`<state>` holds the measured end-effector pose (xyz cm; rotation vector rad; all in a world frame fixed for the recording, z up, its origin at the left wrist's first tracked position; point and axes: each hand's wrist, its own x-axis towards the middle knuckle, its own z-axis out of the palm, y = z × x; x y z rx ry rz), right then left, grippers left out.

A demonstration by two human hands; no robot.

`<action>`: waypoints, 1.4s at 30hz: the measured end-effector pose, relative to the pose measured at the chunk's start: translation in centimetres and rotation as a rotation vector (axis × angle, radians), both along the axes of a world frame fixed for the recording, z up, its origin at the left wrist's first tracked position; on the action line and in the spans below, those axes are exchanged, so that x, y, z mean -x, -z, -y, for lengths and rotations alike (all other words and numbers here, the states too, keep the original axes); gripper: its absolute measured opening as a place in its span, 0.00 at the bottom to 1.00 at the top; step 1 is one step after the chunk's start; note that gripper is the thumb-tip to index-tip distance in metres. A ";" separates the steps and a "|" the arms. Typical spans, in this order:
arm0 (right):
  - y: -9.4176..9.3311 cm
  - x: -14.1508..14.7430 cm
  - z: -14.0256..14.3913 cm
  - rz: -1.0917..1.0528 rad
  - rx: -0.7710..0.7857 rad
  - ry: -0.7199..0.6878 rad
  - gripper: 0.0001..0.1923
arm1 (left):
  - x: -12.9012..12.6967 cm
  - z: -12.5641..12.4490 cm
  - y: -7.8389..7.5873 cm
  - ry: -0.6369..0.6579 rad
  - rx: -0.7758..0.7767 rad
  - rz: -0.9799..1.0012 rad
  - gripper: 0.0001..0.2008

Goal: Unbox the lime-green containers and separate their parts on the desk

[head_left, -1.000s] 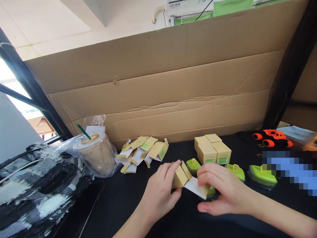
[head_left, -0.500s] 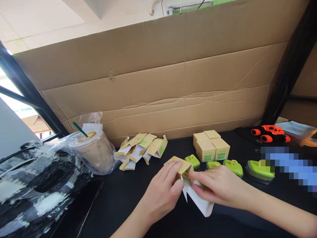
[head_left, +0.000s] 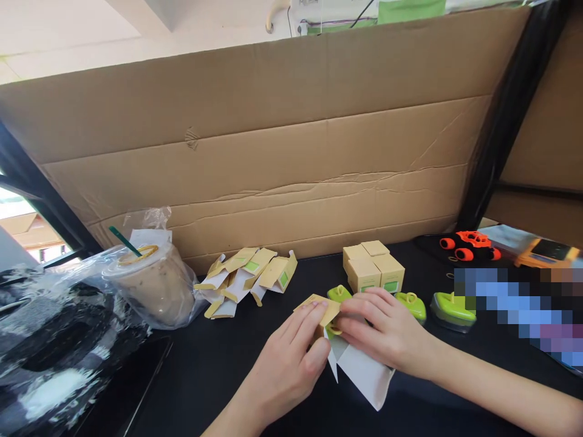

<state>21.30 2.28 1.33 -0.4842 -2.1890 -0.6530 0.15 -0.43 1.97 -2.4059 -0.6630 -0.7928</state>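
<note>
A small brown cardboard box (head_left: 315,303), open at its right end with white inner sides, is gripped by my left hand (head_left: 291,358), its fingers on top and thumb in front. At the mouth of the box, my right hand (head_left: 382,331) curls its fingers around a green container with a yellow ring (head_left: 336,331); most of that container is hidden. A white flap (head_left: 367,373) stretches below my right hand. Just behind the hands stands another green container (head_left: 339,294). More of them (head_left: 412,308) sit to the right of my right hand, including one with a clear base (head_left: 453,312).
Several closed boxes (head_left: 373,267) stand grouped behind the hands. Opened, flattened boxes (head_left: 248,276) lie heaped left of them. A bagged drink cup (head_left: 152,282), a dark tablet-like panel (head_left: 122,382) and patterned fabric (head_left: 50,352) occupy the left. An orange toy car (head_left: 471,244) stands far right, before a cardboard wall (head_left: 273,152).
My right hand has shifted up and left against the box mouth, its fingers now more curled, covering one green container behind. The view has swung slightly right.
</note>
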 end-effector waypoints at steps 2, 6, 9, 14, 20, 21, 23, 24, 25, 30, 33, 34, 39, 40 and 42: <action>-0.2 -0.1 0.1 -0.094 0.146 -0.078 0.05 | 0.4 -0.5 -0.2 -0.020 0.015 -0.003 0.09; -1.4 -0.2 -0.1 -0.329 0.548 -0.139 0.03 | 2.9 -2.5 -0.9 -0.121 0.077 0.006 0.09; -2.6 0.3 -0.6 -0.388 0.701 -0.108 0.04 | 5.5 -4.1 -1.1 -0.179 0.098 0.132 0.15; -2.8 2.0 -1.3 -0.055 0.771 -0.042 0.05 | 6.3 -5.0 0.1 -0.301 0.343 0.642 0.27; -0.5 2.5 -0.8 0.175 0.762 -0.027 0.05 | 2.7 -3.4 -0.1 0.088 1.343 1.427 0.25; -0.2 2.3 -0.7 0.167 0.743 -0.028 0.03 | 2.3 -3.1 -0.2 0.141 1.447 1.498 0.22; 0.0 2.0 -0.5 0.107 0.669 -0.011 0.06 | 1.8 -2.6 -0.3 0.202 1.591 1.586 0.18; -0.1 1.9 -0.5 0.064 0.595 -0.003 0.10 | 1.7 -2.4 -0.3 0.215 1.632 1.615 0.16; -0.2 1.8 -0.7 0.027 0.489 0.003 0.13 | 1.5 -2.3 -0.3 0.223 1.664 1.634 0.15; -1.1 2.8 -2.1 0.115 -0.067 -0.053 0.14 | 1.2 -1.9 -0.1 0.280 1.735 1.654 0.13; -1.6 3.5 -2.8 0.199 -0.122 -0.070 0.14 | 1.3 -1.9 -0.3 0.290 1.753 1.673 0.11; -1.7 3.6 -2.9 0.209 -0.137 -0.076 0.14 | 1.3 -1.9 -0.3 0.291 1.777 1.684 0.11; -2.2 3.3 -2.6 0.200 -0.176 -0.101 0.13 | 0.7 -1.6 -0.6 0.233 1.881 1.825 0.11; -2.3 3.2 -2.5 0.199 -0.166 -0.094 0.13 | 0.5 -1.4 -0.6 0.211 1.890 1.854 0.11; -2.5 3.0 -2.2 0.185 -0.157 -0.081 0.13 | 0.1 -1.2 -0.7 0.180 1.898 1.911 0.12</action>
